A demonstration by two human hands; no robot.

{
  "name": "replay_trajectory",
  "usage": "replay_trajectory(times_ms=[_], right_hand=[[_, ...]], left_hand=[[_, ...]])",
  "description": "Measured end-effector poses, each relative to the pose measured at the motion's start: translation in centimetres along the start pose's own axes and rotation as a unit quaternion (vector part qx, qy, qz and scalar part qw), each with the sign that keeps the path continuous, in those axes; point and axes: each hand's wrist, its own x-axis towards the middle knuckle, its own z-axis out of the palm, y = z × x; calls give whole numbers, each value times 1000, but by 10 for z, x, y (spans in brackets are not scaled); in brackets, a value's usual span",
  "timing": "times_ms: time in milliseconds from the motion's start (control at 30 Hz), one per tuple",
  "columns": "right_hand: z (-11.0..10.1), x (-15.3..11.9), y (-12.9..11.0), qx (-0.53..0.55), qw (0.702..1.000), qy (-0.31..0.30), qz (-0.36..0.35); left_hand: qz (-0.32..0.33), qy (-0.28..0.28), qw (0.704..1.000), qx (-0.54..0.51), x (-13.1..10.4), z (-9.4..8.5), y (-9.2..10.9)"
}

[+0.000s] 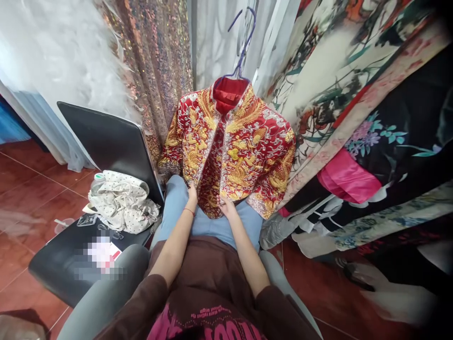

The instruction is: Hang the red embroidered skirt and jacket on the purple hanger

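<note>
A red jacket (247, 141) with gold and silver embroidery hangs in front of me on a purple hanger (242, 56), its lower part resting by my knees. The front is parted, showing the patterned red back panel inside. My left hand (192, 194) grips the bottom front edge of the left panel, fingers closed on the cloth. At the hem of the other panel, my right hand (225, 207) pinches the fabric near its inner corner. The fingertips of both hands are partly hidden by the cloth.
To the left, a black chair (56, 269) holds a crumpled white dotted cloth (123, 200), eyeglasses (110, 232) and a blurred-out item. Floral garments (325, 80) hang along the right. A sequined garment (159, 47) and white feathery fabric (71, 52) hang behind the chair.
</note>
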Motion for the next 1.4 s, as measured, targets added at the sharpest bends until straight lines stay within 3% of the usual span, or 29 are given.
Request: replay_trajectory(times_ms=[133,233,433,533,667,800,1033,1233,1400], right_hand=[[-2,-2,-2,-5,1000,-3,14],[-1,-5,-1,-12,1000,-12,23],[6,-16,8,-19,999,-43,3],[3,-21,9,-31,998,-45,-18],[1,-27,9,-65,996,-54,-17],[5,-32,8,-75,995,-62,-26],[13,-39,7,-61,994,-73,-54],[19,-35,10,-55,994,-66,-67],[13,-31,10,-52,993,-56,-85]], left_hand=[[-79,-6,995,-63,23,-5,17],[-93,-33,990,-100,17,-5,17],[-166,-185,965,-78,-39,0,-33],[-182,-228,955,-59,-49,-9,-46],[-122,-273,954,-34,-43,-27,-40],[-79,-289,953,-29,-42,-34,-33],[-90,-301,949,-32,-51,-32,-34],[-54,-269,960,-55,-53,-22,-39],[-19,-280,959,-46,-51,-22,-43]])
